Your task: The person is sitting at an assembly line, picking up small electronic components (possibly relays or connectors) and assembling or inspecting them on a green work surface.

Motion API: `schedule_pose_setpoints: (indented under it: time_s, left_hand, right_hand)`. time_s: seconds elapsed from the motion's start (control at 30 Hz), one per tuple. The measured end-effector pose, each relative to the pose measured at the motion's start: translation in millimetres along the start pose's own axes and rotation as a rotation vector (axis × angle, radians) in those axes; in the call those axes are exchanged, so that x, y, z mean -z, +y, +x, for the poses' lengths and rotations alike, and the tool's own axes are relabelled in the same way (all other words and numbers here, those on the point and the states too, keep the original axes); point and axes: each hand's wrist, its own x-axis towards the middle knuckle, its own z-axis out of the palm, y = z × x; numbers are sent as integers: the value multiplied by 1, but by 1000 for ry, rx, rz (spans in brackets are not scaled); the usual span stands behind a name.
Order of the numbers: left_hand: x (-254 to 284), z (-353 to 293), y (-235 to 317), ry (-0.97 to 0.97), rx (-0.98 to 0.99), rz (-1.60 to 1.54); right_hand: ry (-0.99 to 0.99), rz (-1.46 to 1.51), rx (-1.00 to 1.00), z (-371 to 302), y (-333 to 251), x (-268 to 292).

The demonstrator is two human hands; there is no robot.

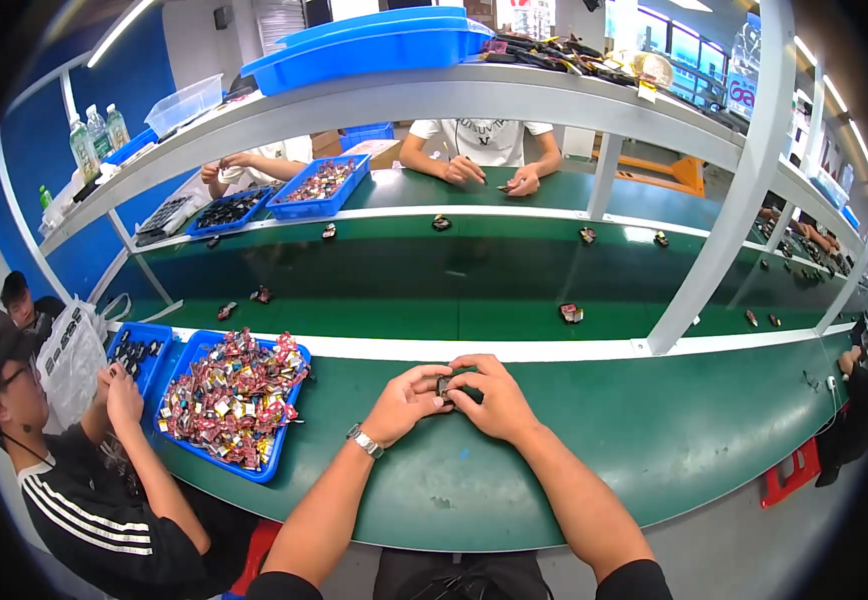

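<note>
Both my hands meet over the green table point(554, 470), just short of its white far rail. Between them is a small black part point(443, 388), mostly covered by my fingers, so its exact kind does not show. My left hand point(404, 405), with a metal watch on the wrist, grips it from the left with thumb and fingers. From the right, my right hand point(492, 400) pinches the same part with curled fingers. Left of my hands stands a blue tray point(276, 452) heaped with small red, white and yellow wired pieces.
Beyond the white rail point(514, 350) runs a green belt point(374, 290) carrying scattered small assemblies point(571, 313). A slanted white post point(719, 210) rises at right, under a shelf holding blue bins point(364, 55). A co-worker point(104, 480) sits close on my left; others work across the belt.
</note>
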Motion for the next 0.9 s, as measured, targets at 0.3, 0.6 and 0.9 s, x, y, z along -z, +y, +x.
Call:
schedule_pose_setpoints:
  time_s: [0.3, 0.6, 0.9]
  left_hand:
    - [-1, 0, 0, 37, 56, 13]
    - [2, 3, -5, 49, 36, -39]
    - [1, 2, -4, 70, 29, -58]
  right_hand:
    - [-60, 92, 1, -2, -2, 2]
    - [29, 60, -74, -6, -5, -6]
    - [84, 30, -71, -7, -4, -13]
